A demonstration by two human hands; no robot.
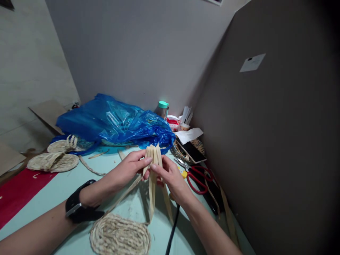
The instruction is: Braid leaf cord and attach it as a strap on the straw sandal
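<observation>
Both hands meet above the pale green table around a bunch of flat, straw-coloured dried husk strips [152,184]. My left hand [134,163] pinches the bunch from the left, thumb on top. From the other side my right hand [170,173] grips it, its thumb pressed on the strips. Loose ends hang below the fingers, and a folded top sticks up above them. One long strip runs down left toward an oval braided sole [120,235] on the near table. Some fingertips are hidden behind the strips.
A blue plastic bag [111,117] spreads across the back. Woven slippers [53,162] lie at left by a red cloth [26,194]. Red-handled scissors [199,179], a phone [192,152] and a green-lidded bottle [162,109] are to the right. A dark cord [173,230] crosses the front.
</observation>
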